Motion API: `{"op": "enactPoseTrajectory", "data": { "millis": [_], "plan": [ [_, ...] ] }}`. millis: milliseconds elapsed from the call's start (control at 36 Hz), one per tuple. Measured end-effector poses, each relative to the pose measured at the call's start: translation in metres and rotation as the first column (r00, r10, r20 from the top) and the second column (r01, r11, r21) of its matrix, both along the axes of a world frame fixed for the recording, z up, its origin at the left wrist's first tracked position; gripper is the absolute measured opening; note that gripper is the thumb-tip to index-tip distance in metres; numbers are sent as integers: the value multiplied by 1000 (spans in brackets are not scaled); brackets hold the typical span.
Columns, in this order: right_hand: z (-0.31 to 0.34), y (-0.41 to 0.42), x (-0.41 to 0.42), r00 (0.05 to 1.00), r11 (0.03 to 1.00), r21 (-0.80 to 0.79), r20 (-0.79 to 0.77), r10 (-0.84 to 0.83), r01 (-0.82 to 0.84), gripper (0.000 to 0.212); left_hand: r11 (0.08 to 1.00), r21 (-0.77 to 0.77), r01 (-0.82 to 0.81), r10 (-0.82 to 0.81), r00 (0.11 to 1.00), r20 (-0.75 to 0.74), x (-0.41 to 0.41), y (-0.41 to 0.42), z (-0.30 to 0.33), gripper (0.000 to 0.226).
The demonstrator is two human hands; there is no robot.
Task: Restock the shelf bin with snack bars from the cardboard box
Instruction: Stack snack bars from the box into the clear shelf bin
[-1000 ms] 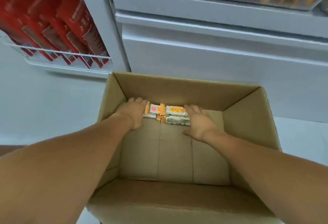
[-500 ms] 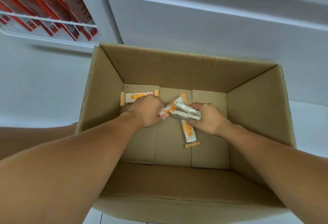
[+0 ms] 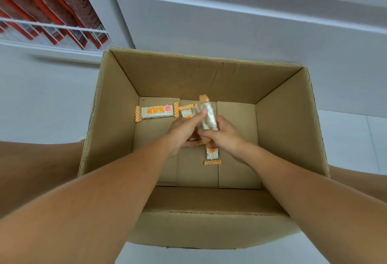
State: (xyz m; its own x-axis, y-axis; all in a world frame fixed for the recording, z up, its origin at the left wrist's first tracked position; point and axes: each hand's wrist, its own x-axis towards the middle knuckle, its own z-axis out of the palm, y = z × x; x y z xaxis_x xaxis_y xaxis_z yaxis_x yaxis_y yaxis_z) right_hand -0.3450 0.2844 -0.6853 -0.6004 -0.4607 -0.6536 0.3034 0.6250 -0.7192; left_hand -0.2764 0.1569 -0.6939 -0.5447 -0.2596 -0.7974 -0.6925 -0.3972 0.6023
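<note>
Looking down through the head camera, I am seeing both hands meeting low inside the cardboard box (image 3: 194,79). My left hand (image 3: 184,127) and right hand (image 3: 223,136) are curling together round a small bundle of snack bars (image 3: 207,115), thumbs pressing on the clear wrappers; how many bars the bundle is holding I cannot tell. That bundle's long axis is running away from me, its orange end pointing toward the far wall of the box. Three bars are lying loose on the box floor: one flat bar (image 3: 156,112) is sitting crosswise, well to the left of the grip and nearer my left hand; a second bar (image 3: 186,111) is peeking out just beyond the left knuckles; a third bar (image 3: 212,154) is lying lengthwise beneath the right wrist, its near end pointing back at me. I am judging the crosswise one as the left hand's next reach. Red packets (image 3: 52,6) are standing on a wire shelf at upper left.
</note>
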Motion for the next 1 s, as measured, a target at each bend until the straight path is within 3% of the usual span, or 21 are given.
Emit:
{"op": "enactPoseTrajectory", "data": {
  "millis": [111, 250, 306, 417, 472, 528, 583, 639, 667, 722, 833, 917, 944, 1000],
  "plan": [
    [7, -14, 7, 981, 982, -171, 190, -41, 74, 39, 996, 54, -75, 76, 997, -5, -3, -4, 0, 38],
    [13, -14, -2, 975, 980, -185, 217, -35, 76, 22, 941, 271, -201, 213, 977, -14, -2, -14, 4, 33],
    [15, -14, -6, 974, 978, -178, 218, -67, 107, 29, 917, 323, -235, 259, 966, -30, -2, -17, 9, 34],
    [19, -15, -10, 966, 983, -172, 238, 99, -58, 32, 895, 426, -131, 192, 976, -102, -2, -22, 22, 46],
    [22, -17, -10, 942, 972, -187, 276, 193, -144, 31, 924, 380, -45, 106, 984, -142, -3, -22, 20, 31],
    [26, -20, -12, 958, 980, -125, 220, 183, -158, 39, 944, 306, -125, 171, 977, -129, -4, -22, 14, 28],
    [21, -21, -17, 996, 1000, 21, 86, 22, -23, 57, 934, 190, -302, 320, 945, -67, -4, -26, 10, 53],
    [10, -16, -22, 986, 978, 173, -143, -89, 113, 57, 922, 105, -374, 379, 925, -32, 0, -33, 3, 88],
    [4, -10, -25, 964, 956, 280, -267, -14, 92, 51, 920, 94, -380, 385, 922, -36, 1, -35, -1, 106],
    [-2, -1, -22, 936, 894, 447, -308, 173, -18, 43, 929, 99, -357, 362, 932, -34, 5, -39, -7, 129],
    [-13, -1, -9, 957, 844, 516, -146, 252, -144, 48, 945, 160, -284, 288, 958, 1, 14, -41, -4, 110],
    [-15, -5, -1, 956, 822, 556, -154, 248, -123, 40, 959, 162, -232, 228, 973, 44, 20, -42, -4, 134],
    [-15, -6, 0, 962, 816, 571, -159, 222, -93, 39, 963, 149, -226, 224, 974, 34, 22, -42, -3, 126],
    [-14, -7, 1, 963, 816, 576, -185, 195, -55, 38, 960, 179, -217, 213, 976, 41, 24, -42, 2, 89]
  ]
}}
